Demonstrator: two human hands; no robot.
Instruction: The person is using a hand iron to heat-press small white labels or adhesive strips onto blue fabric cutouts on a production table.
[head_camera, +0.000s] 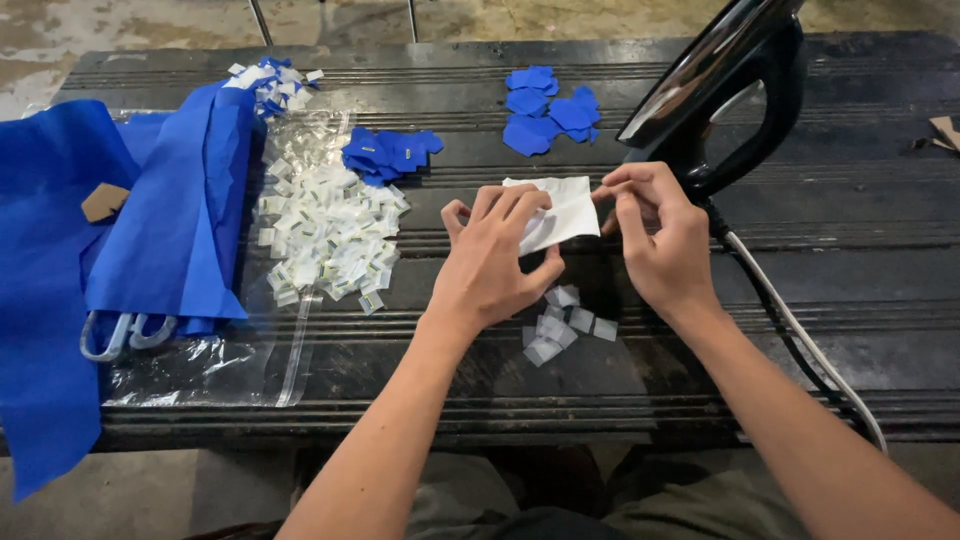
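The left hand (497, 262) and the right hand (660, 235) share 1 white square of thin material (560, 210), held just above the dark ridged bench (850, 260) near its middle. The left fingers lie across the square's left half with the thumb tucked under its lower edge, so that hand is closed on the sheet; the right thumb and forefinger pinch narrowly at the square's right edge, the other right fingers curled behind. Directly below the hands, toward the near edge of the bench, sits a small cluster of white folded tabs (562, 322), lying loose and touching one another. Just beside the right hand, toward the far right corner, a black iron (725, 90) stands tilted on its heel, its shiny soleplate facing left, and its pale cord (800, 330) runs down across the bench to the near edge. Along the far edge lie 2 groups of blue cut patches (552, 108), (390, 152). To the left, a larger heap of white tabs (325, 230) rests on a clear plastic bag (215, 365), which reaches the near left corner. Folded blue fabric (170, 220) covers the left end of the bench and hangs over its edge.
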